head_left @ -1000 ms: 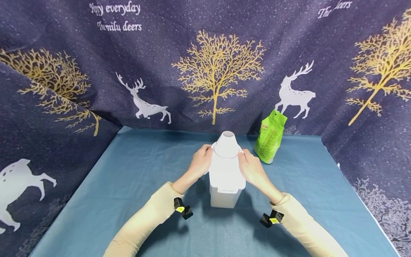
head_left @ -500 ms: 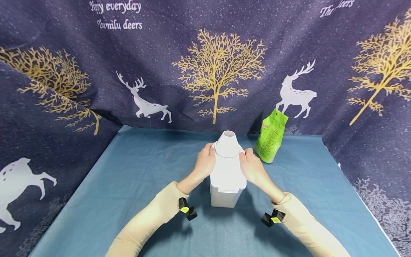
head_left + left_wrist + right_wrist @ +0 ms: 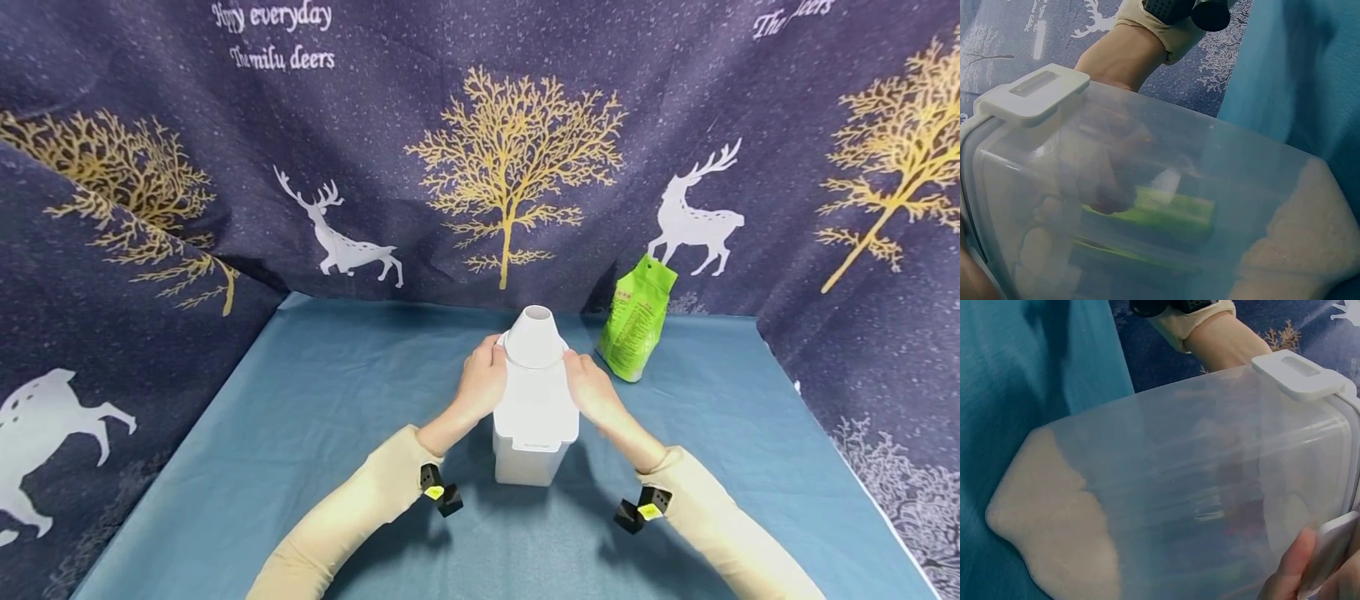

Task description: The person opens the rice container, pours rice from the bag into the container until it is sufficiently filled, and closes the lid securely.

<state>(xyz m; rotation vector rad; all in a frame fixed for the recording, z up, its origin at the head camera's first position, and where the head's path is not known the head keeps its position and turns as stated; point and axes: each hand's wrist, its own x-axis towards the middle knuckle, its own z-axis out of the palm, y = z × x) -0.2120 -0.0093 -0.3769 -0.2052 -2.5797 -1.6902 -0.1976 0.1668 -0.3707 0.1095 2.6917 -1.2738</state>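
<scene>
A tall translucent storage container (image 3: 525, 467) with a white lid (image 3: 534, 408) stands on the blue cloth. A white cone-shaped piece (image 3: 534, 337), with a round opening at its tip, sits on the lid's far part. Pale grain-like contents (image 3: 1072, 519) fill the container's bottom. My left hand (image 3: 483, 379) grips the lid's left edge, fingers curled, mostly cut off in the left wrist view. My right hand (image 3: 590, 387) grips the right edge; in the right wrist view its fingers are at a white side latch (image 3: 1332, 550). Another white latch (image 3: 1297, 374) lies flat against the wall.
Behind and right of the container, a green printed bag (image 3: 637, 321) stands upright near the cloth's back edge. A dark blue curtain (image 3: 360, 125) with deer and trees hangs behind the table (image 3: 337, 358).
My left hand and forearm have shifted slightly right, closer in against the lid. The right hand keeps its hold. The container and bag stay put, while the head view drifts a little.
</scene>
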